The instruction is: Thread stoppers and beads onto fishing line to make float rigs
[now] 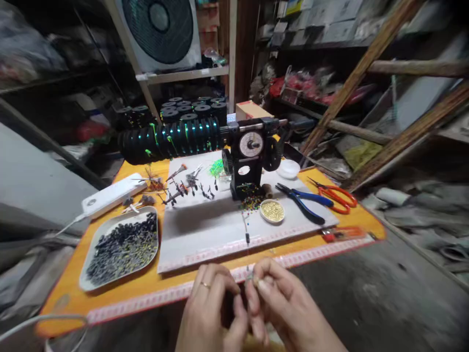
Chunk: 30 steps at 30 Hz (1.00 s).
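Note:
My left hand (214, 303) and my right hand (282, 298) are close together at the table's front edge. A thin line (248, 254) with a small black sleeve (247, 238) on it runs from the board down to the pinched fingertips of my right hand. Something tiny and pale shows at those fingertips; its kind is too small to tell. My left fingers are curled in, thumb towards the index finger, and what they hold, if anything, is hidden. Beyond the hands are a small dish of gold beads (272, 211) and scattered coloured beads (252, 196).
A black winding device (251, 151) carrying several line spools (172, 139) stands on the white board (205, 225). To the left are a tray of small black parts (120, 247) and a white power bank (112, 195). Blue-handled pliers (304, 200) and red-handled scissors (339, 195) lie right.

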{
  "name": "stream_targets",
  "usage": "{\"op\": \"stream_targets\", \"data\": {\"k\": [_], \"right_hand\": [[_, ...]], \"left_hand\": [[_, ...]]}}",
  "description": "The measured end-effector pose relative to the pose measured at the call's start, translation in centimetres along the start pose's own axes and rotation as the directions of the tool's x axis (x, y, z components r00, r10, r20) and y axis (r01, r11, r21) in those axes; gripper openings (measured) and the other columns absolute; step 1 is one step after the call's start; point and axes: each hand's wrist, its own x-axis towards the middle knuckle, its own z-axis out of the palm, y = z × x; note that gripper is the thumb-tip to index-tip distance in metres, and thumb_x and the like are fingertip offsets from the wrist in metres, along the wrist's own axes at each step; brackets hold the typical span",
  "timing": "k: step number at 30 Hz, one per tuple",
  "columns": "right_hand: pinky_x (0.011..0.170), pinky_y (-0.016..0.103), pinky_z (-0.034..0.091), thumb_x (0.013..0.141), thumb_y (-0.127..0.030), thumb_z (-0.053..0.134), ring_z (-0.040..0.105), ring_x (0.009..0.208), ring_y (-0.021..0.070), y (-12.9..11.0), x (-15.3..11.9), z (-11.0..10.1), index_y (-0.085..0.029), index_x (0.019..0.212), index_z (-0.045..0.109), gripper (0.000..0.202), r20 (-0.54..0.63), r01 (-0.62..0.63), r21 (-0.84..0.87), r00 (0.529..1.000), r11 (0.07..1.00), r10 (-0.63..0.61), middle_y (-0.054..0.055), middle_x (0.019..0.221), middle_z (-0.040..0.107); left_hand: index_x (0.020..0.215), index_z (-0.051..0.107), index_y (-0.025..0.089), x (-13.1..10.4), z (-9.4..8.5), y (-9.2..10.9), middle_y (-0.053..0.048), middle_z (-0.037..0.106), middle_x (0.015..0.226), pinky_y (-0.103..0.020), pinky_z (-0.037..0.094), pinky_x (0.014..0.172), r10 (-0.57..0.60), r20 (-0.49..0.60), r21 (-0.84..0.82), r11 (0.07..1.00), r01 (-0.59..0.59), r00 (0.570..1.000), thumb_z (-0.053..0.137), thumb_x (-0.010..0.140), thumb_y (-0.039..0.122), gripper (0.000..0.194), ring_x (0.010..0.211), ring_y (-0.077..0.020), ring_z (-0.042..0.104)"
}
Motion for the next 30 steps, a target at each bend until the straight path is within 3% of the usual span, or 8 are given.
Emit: {"op": "stream_targets", "data": {"k": [4,7,10,12,14,19,25,30], "right_hand": [[0.047,0.014,0.031,0.088,-0.046,0.070,0.048,0.044,0.0007,0.4,-0.1,-0.3,-0.018,0.085,0.050,0.035,0.022,0.041,0.040,0.999,0.998,-0.042,-0.006,0.065,0.057],[0.046,0.014,0.031,0.089,-0.047,0.069,0.045,0.043,0.0006,0.6,0.0,-0.5,-0.018,0.085,0.049,0.034,0.052,0.056,0.048,0.997,0.997,-0.059,-0.006,0.065,0.056],[0.044,0.015,0.030,0.086,-0.054,0.068,0.042,0.040,0.0009,0.6,0.3,-0.9,-0.019,0.088,0.049,0.040,0.108,0.009,-0.008,0.994,1.000,-0.008,-0.007,0.062,0.055],[0.045,0.016,0.029,0.082,-0.061,0.069,0.039,0.039,0.0018,0.6,0.4,-1.1,-0.018,0.088,0.051,0.047,0.134,-0.015,-0.072,0.991,0.997,0.025,-0.008,0.057,0.051],[0.047,0.017,0.029,0.077,-0.065,0.071,0.037,0.043,0.0030,0.5,0.4,-1.2,-0.017,0.087,0.053,0.053,0.118,-0.007,-0.147,0.993,0.989,0.024,-0.009,0.054,0.049],[0.050,0.018,0.032,0.076,-0.067,0.070,0.040,0.046,0.0038,0.4,0.4,-1.3,-0.020,0.076,0.046,0.054,0.082,0.045,-0.241,0.996,0.970,-0.026,-0.007,0.055,0.052],[0.048,0.018,0.033,0.073,-0.074,0.067,0.040,0.043,0.0033,0.6,1.5,-2.1,-0.020,0.077,0.046,0.058,0.089,0.098,-0.246,0.993,0.964,-0.079,-0.006,0.055,0.051],[0.046,0.017,0.039,0.076,-0.066,0.070,0.047,0.042,0.0037,0.0,1.1,-2.5,-0.018,0.085,0.051,0.053,0.065,0.029,-0.231,0.998,0.973,-0.014,-0.005,0.057,0.056]], "left_hand": [[0.099,0.069,0.028,1.3,-0.3,1.5,-0.003,0.064,0.105,-0.030,0.042,0.090,-0.186,0.029,-0.202,0.961,0.188,0.982,0.049,0.095,0.021,0.022,0.102,-0.0191,0.059],[0.098,0.078,0.027,2.5,0.2,2.4,-0.007,0.068,0.112,-0.030,0.044,0.095,-0.310,0.158,-0.455,0.820,0.348,0.937,0.059,0.093,0.036,0.021,0.111,-0.0230,0.060],[0.077,0.076,0.020,3.5,0.9,2.9,-0.004,0.066,0.075,-0.026,0.051,0.067,-0.422,0.276,-0.640,0.589,0.493,0.863,0.072,0.083,0.046,0.027,0.072,-0.0170,0.063],[0.072,0.072,0.018,4.1,1.2,3.0,0.003,0.050,0.053,-0.019,0.042,0.050,-0.480,0.334,-0.694,0.457,0.556,0.811,0.076,0.079,0.048,0.030,0.048,-0.0089,0.048],[0.072,0.070,0.017,4.6,1.4,2.9,0.007,0.041,0.047,-0.015,0.035,0.047,-0.500,0.365,-0.717,0.387,0.579,0.786,0.080,0.076,0.046,0.030,0.044,-0.0050,0.037],[0.071,0.071,0.013,5.5,1.8,1.9,0.007,0.042,0.046,-0.013,0.025,0.043,-0.496,0.403,-0.729,0.334,0.597,0.769,0.082,0.073,0.044,0.033,0.044,-0.0027,0.031],[0.094,0.079,0.015,4.2,1.7,0.9,-0.008,0.071,0.073,-0.020,0.037,0.045,-0.501,0.460,-0.751,0.220,0.622,0.733,0.078,0.071,0.059,0.050,0.042,-0.0045,0.042],[0.076,0.076,0.016,2.8,1.7,1.4,0.003,0.052,0.047,-0.017,0.036,0.046,-0.593,0.400,-0.731,0.253,0.633,0.699,0.091,0.062,0.041,0.032,0.043,-0.0047,0.041]]}}
